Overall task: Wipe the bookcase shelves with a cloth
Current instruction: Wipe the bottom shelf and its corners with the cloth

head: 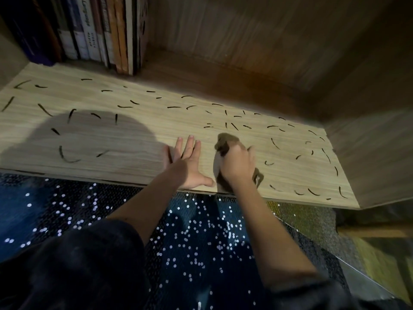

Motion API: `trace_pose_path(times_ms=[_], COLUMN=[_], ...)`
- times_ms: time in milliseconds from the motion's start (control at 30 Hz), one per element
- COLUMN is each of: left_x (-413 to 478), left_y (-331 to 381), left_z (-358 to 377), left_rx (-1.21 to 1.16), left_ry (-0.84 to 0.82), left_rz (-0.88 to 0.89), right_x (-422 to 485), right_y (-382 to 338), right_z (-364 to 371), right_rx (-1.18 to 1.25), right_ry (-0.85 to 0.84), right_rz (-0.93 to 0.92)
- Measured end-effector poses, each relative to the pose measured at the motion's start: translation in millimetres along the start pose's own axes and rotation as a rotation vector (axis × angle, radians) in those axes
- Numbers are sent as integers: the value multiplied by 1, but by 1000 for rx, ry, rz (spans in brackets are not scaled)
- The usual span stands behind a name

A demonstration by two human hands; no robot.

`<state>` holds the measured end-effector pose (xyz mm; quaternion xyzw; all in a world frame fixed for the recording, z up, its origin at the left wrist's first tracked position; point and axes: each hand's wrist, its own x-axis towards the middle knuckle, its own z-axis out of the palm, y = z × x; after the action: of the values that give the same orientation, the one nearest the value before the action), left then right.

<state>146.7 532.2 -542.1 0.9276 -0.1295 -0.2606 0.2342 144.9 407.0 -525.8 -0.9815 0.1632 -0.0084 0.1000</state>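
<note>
A light wooden shelf [125,135] of the bookcase stretches across the view, covered with several short dark curved marks. My right hand [238,165] grips a bunched brown cloth [224,143] and presses it on the shelf near the front edge, right of centre. A loose end of the cloth sticks out by my wrist. My left hand [186,163] lies flat on the shelf just left of the cloth, fingers straight and spread, thumb pointing toward the right hand.
Several upright books [98,30] stand at the back left of the shelf. The bookcase back panel [257,36] and right side wall [368,153] close in the shelf. Below the front edge lies dark speckled floor [196,242].
</note>
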Motion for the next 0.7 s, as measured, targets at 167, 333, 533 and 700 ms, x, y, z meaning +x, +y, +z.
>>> trace_pose_path(times_ms=[167,333,533,700], left_x=[-2,0,0,0], left_y=[1,-1,-3,-2], left_z=[-1,-1,-2,-5], left_rx=[70,50,43,15], left_ry=[34,6,-1,-21], left_rz=[-11,2,11,1], right_x=[-2,21,5,6], right_y=[-20,6,0,-8], right_z=[1,-6,-13,-13], right_rx=[-13,2,57,67], right_ry=[-27,20,-70,-72], right_rz=[-120,28,-32,3])
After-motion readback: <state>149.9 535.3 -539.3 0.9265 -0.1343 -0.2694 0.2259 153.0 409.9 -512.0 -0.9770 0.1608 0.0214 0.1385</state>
